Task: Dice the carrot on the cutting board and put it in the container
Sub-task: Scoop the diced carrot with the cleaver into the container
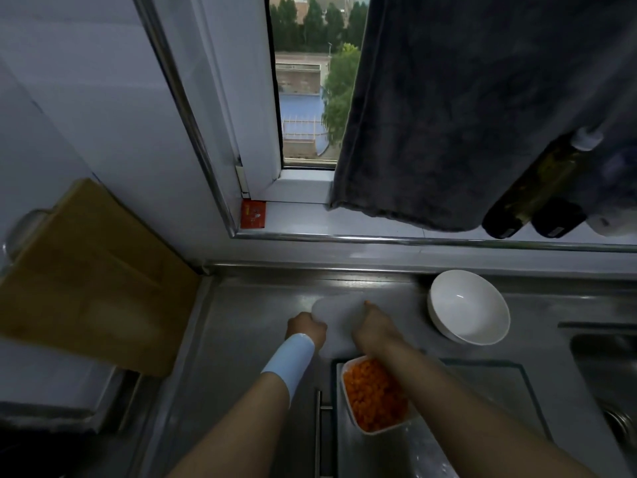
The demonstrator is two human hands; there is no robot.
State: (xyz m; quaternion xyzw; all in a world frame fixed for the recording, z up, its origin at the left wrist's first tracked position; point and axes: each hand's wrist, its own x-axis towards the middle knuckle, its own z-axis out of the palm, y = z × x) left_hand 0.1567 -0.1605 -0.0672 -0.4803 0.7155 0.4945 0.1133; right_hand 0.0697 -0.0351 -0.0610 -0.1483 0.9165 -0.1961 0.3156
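Note:
A white cutting board (339, 317) lies on the steel counter in front of me. My left hand (307, 328), with a pale blue band at the wrist, grips the board's left edge. My right hand (374, 324) reaches across the board with its fingertips at the far edge, where a small orange carrot bit (367, 302) shows; whether the fingers pinch it is unclear. A white rectangular container (375, 396) full of diced carrot stands just near of the board, partly under my right forearm. No knife is in view.
An empty white bowl (468, 307) sits to the right of the board. A sink basin (610, 381) lies at the far right. A brown cardboard sheet (89, 277) leans at the left. Dark bottles (537, 191) and a grey towel (448, 108) hang by the window sill.

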